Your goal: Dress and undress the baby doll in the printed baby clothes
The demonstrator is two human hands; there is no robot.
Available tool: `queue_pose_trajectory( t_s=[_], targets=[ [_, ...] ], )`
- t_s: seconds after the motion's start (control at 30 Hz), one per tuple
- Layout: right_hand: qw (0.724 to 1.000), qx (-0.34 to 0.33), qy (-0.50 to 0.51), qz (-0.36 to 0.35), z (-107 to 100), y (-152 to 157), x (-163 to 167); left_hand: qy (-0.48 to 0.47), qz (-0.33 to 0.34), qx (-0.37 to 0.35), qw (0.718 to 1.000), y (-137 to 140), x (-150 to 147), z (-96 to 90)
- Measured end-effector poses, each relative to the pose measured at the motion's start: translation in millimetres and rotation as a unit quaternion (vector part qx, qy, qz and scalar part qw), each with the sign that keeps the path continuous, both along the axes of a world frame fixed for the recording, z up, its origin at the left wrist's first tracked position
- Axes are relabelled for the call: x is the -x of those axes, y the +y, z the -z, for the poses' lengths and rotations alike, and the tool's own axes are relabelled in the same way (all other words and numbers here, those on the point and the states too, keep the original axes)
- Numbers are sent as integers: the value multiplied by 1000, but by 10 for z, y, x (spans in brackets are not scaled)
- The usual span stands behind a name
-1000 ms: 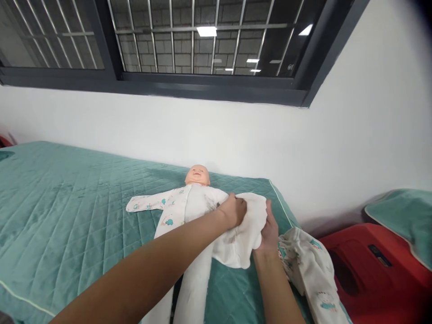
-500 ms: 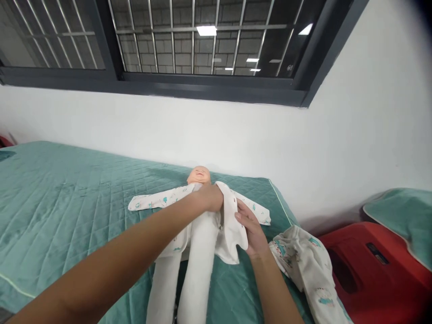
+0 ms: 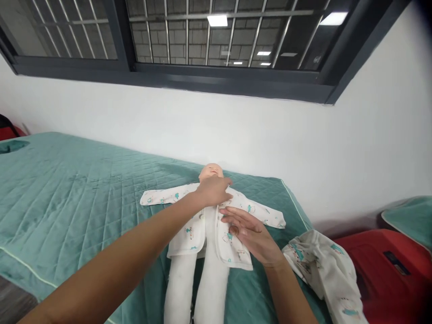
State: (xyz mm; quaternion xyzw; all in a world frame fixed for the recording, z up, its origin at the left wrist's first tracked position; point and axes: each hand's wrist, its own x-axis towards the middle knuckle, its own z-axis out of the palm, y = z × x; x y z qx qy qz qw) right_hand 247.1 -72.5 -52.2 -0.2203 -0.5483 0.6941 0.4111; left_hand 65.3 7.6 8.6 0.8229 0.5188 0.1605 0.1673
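The doll (image 3: 210, 229) lay on its back on the green quilted cover (image 3: 101, 180), beneath and between the two hands, its head (image 3: 211, 171) just beyond the left hand (image 3: 214, 191). It wore a patterned white jacket (image 3: 189, 236) that stood open down the front, with a sleeve (image 3: 261, 209) extending outward beyond the right hand (image 3: 251, 234).

Left hand: positioned over the collar area, fingers bent. The fingertips were partly hidden; whether they gripped fabric could not be determined.

Right hand: open, fingers spread and lightly bent, over the edge of the near front panel (image 3: 232, 253). No firm pinch on the cloth was visible.

Adjacent items: a patterned garment (image 3: 322, 270) lay bunched just to the right of the right forearm; a red stool (image 3: 381, 265) stood farther right.

Caution: the following were judged possible faults. With the right hand unclenched, the loose panel could have folded under or turned back if brushed by the fingers. A pull at the collar by the left hand could have shifted the doll or skewed the two front edges. A rightward sweep of the right forearm could have dragged the bunched garment off its place.
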Motion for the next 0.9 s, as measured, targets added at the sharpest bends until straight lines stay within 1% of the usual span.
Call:
queue_pose_trajectory(
  t_s=[0.07,0.2,0.27,0.4,0.43,0.5,0.6,0.63,0.67,0.7,0.77,0.83,0.9],
  targets=[
    [999,7,18,31,19,16,0,-23,-27,-17,999,61,-20,42],
    [991,18,74,110,31,53,7,-123,-96,-70,985,160,83,55],
    [990,22,82,113,28,61,11,-160,-126,-76,976,171,178,69],
    [997,17,39,68,40,57,24,-161,-178,-47,970,140,318,188],
    [997,13,29,68,51,61,28,-160,-190,-47,968,135,331,225],
    [995,-1,16,103,86,82,35,-160,-205,-48,964,145,335,278],
    [976,-59,-36,205,148,137,53,-155,-213,-28,964,209,308,283],
    [966,-91,-68,230,161,151,63,-150,-216,-18,965,237,297,272],
    [957,-127,-104,241,166,156,76,-145,-219,-9,965,263,287,259],
    [947,-162,-140,239,160,150,92,-141,-222,-2,965,285,279,250],
    [930,-224,-200,210,118,99,131,-140,-228,2,964,310,271,253],
    [912,-266,-260,176,46,8,171,-150,-231,-5,961,315,272,286],
    [883,-297,-329,158,-32,-94,202,-167,-232,-17,958,311,278,336]
  ],
)
